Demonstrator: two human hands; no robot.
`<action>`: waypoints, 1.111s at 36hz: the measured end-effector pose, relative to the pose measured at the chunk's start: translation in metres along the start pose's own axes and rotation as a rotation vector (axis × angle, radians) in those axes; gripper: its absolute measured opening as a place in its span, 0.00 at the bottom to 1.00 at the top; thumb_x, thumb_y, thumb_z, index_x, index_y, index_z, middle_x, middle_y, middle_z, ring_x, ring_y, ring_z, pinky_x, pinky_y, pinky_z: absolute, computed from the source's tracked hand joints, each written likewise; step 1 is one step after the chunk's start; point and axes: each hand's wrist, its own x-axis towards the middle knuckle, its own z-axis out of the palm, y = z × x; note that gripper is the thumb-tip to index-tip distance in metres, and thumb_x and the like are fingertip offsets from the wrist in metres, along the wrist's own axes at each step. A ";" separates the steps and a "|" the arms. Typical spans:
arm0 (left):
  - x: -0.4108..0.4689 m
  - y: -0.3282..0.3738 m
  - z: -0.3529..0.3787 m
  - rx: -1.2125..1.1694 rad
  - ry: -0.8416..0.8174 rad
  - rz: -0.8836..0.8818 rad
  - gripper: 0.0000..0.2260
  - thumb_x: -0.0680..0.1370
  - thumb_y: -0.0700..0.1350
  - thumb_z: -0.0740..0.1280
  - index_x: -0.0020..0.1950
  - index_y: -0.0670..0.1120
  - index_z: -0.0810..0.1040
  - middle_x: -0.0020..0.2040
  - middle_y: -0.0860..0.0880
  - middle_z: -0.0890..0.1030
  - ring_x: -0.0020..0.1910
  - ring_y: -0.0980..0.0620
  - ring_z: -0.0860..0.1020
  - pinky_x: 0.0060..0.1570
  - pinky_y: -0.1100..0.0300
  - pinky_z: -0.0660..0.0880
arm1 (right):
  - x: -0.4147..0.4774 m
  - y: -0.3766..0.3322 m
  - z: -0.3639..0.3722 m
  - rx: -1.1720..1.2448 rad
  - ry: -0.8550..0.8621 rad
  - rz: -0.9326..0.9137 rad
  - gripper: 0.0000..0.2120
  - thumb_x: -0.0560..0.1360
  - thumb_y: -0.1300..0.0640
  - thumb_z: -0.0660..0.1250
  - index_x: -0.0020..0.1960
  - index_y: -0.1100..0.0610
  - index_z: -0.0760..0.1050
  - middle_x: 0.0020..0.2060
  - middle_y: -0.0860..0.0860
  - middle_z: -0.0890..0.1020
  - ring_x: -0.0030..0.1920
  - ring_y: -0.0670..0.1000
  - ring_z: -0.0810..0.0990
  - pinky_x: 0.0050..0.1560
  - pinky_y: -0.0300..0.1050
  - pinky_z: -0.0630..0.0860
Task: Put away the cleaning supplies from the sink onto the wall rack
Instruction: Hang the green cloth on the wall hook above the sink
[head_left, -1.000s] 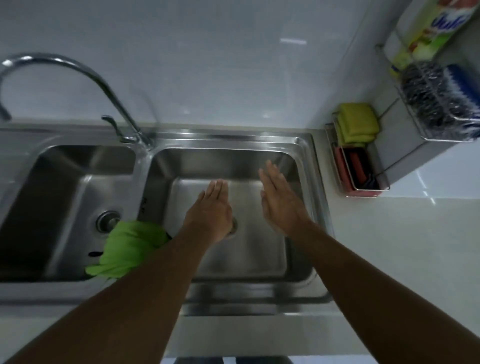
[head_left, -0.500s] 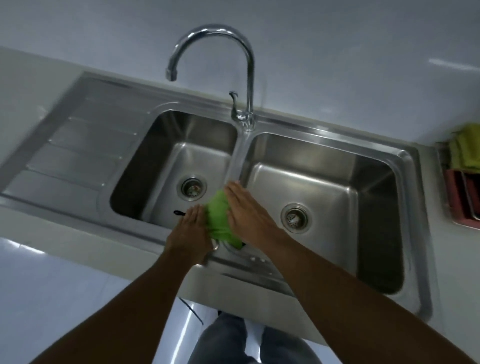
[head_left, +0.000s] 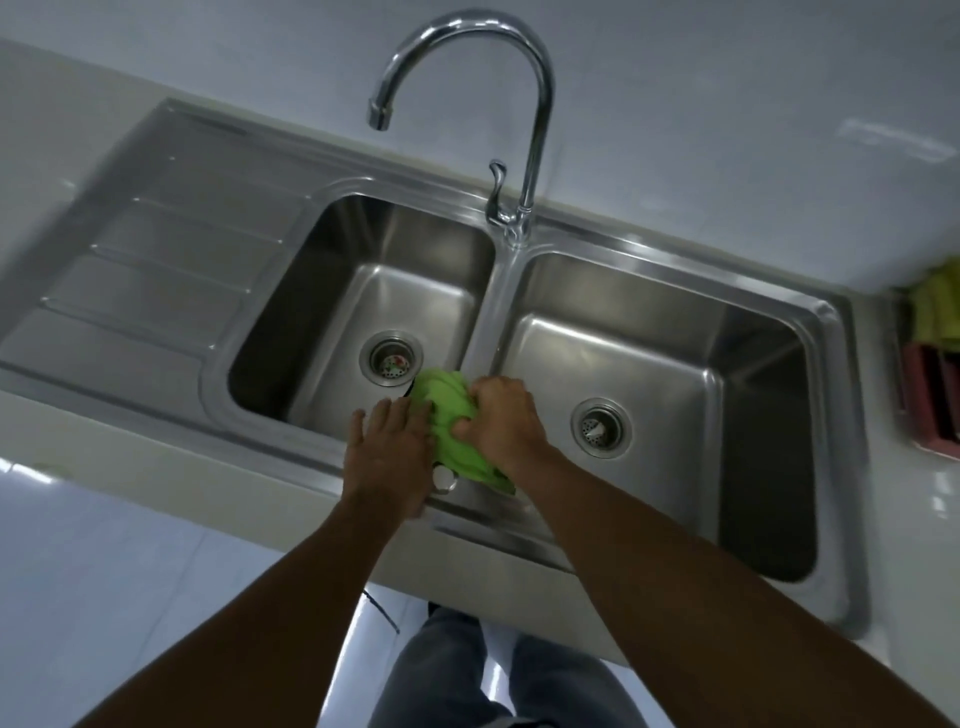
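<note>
A bright green cloth (head_left: 448, 415) lies bunched over the divider between the two basins of the steel sink (head_left: 171, 249), near its front rim. My right hand (head_left: 504, 415) has its fingers curled into the cloth from the right. My left hand (head_left: 389, 452) rests flat against the cloth's left edge with fingers together. A small white round object (head_left: 444, 479) shows on the front rim just under the cloth. At the right edge of view stands part of a red holder (head_left: 930, 400) with yellow-green cloths (head_left: 937, 306) in it.
A tall curved tap (head_left: 524, 156) rises behind the divider. Both basins have round drains (head_left: 393, 358), (head_left: 601, 427). A ribbed draining board (head_left: 140, 270) lies to the left. White worktop surrounds the sink; my legs show below its front edge.
The view swung left from the wall rack to the sink. Both hands went from open over the right basin to the green cloth; my right hand's fingers have now closed into it.
</note>
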 end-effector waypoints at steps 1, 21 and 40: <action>0.001 0.002 -0.002 -0.032 0.055 -0.055 0.24 0.78 0.55 0.61 0.72 0.49 0.67 0.69 0.47 0.72 0.69 0.44 0.68 0.68 0.45 0.61 | 0.000 0.003 -0.002 0.014 -0.024 0.034 0.19 0.66 0.48 0.75 0.51 0.59 0.79 0.52 0.59 0.77 0.54 0.58 0.77 0.52 0.48 0.78; 0.062 0.087 -0.086 -1.703 -0.284 -0.384 0.17 0.78 0.49 0.70 0.61 0.40 0.81 0.54 0.43 0.86 0.52 0.46 0.85 0.51 0.53 0.81 | -0.059 0.067 -0.082 0.192 0.413 -0.354 0.13 0.59 0.52 0.73 0.42 0.55 0.79 0.36 0.48 0.77 0.36 0.48 0.75 0.34 0.37 0.70; 0.061 0.199 -0.134 -1.410 -0.311 0.072 0.14 0.83 0.54 0.59 0.64 0.53 0.79 0.51 0.56 0.86 0.50 0.60 0.84 0.49 0.65 0.79 | -0.037 0.118 -0.217 1.369 0.208 0.105 0.05 0.77 0.59 0.71 0.48 0.60 0.84 0.47 0.59 0.87 0.49 0.57 0.84 0.49 0.45 0.82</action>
